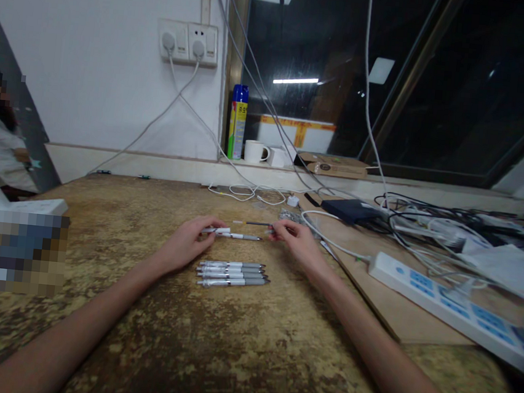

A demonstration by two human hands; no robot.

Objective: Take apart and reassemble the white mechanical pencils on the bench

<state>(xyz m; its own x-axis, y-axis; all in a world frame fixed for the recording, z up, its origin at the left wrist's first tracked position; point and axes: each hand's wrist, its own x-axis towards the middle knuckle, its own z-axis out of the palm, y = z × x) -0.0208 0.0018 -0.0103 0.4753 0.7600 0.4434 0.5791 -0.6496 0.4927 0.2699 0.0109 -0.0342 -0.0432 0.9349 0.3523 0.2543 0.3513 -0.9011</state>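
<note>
My left hand (196, 236) is closed on a short white pen barrel (222, 230), its end pointing right. Just in front of it lies a white and grey pen (246, 237) on the worn wooden table (210, 352). A thin pen refill (259, 223), dark with a yellowish left end, is pinched in my right hand (293, 233) and points left toward the barrel. Refill and barrel are apart. Nearer to me, several white and grey pens (231, 275) lie side by side. My fingers partly hide what they grip.
A white power strip (446, 307) and a tangle of cables (426, 221) lie at right on a brown board (400, 302). A spray can (237, 123) and a white mug (256, 151) stand on the sill. At far left a person (5, 141) is partly visible.
</note>
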